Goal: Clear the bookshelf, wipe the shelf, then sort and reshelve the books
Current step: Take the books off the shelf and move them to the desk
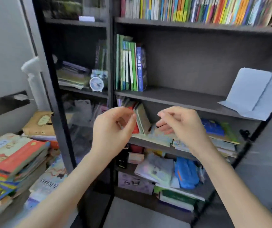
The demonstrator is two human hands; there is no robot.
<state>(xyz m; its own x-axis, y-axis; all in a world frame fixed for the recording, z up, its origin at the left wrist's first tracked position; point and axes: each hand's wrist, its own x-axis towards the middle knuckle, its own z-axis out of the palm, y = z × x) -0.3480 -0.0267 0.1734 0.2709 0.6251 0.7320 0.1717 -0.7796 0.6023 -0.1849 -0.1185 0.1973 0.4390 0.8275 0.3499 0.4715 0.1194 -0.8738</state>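
The shelf board [181, 97] just above the fingers [163, 114] looks matt, dark wood. Right of them, the folded blue sheet [253, 91] seems smooth matt paper.
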